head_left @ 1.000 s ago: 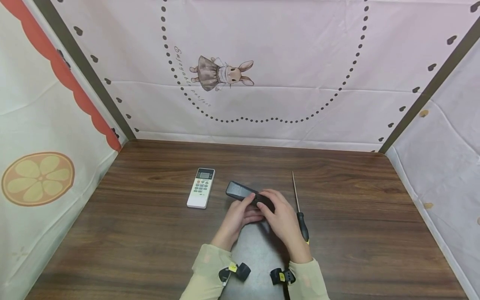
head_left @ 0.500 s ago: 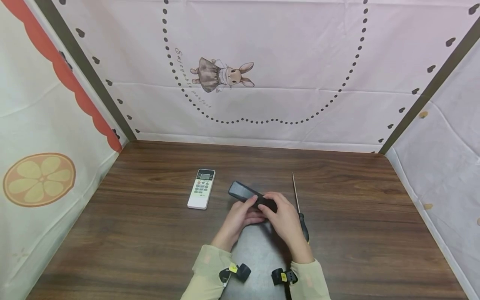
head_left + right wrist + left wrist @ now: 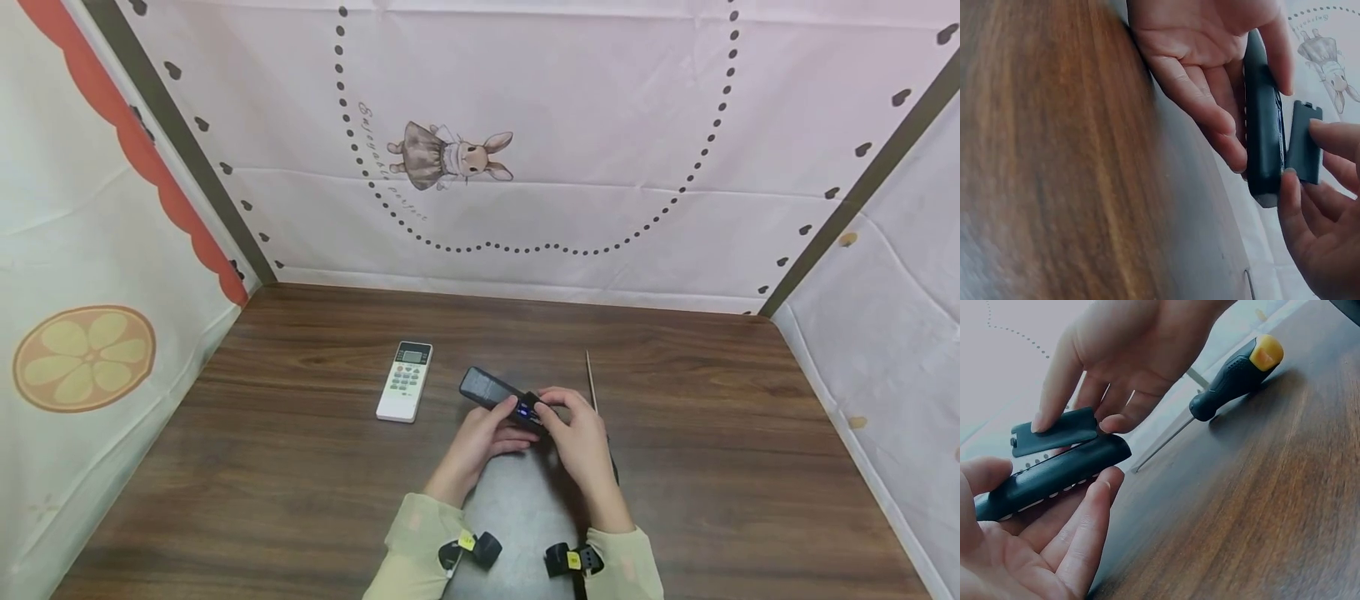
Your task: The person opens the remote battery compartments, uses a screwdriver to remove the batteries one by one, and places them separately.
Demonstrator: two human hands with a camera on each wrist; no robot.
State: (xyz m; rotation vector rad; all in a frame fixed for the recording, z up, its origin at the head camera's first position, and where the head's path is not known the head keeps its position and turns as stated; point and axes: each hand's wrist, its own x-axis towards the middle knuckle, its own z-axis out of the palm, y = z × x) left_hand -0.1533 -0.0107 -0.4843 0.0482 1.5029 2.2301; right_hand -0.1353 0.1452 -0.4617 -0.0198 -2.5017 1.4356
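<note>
My left hand (image 3: 476,442) holds a black remote control (image 3: 486,388) by its side, thumb on top and fingers beneath. Between the thumb and fingers of my right hand (image 3: 583,437) is the remote's black battery cover (image 3: 1054,432), a thin plate with a small tab at one end. In both wrist views the cover stands tilted just off the remote body, beside its rear end. The head view shows blue in the uncovered battery compartment (image 3: 525,410). To the right of my right hand lies a screwdriver (image 3: 1238,378) with a black and yellow handle, partly hidden in the head view.
A white air-conditioner remote (image 3: 405,382) lies on the brown wood-grain table (image 3: 300,467), left of my hands. A grey area (image 3: 510,542) shows between my forearms. Printed cloth walls (image 3: 570,125) close in the back and both sides.
My right hand has lifted the battery cover off the black remote, baring the blue in its compartment. The right hand has shifted slightly right; the left still holds the remote.
</note>
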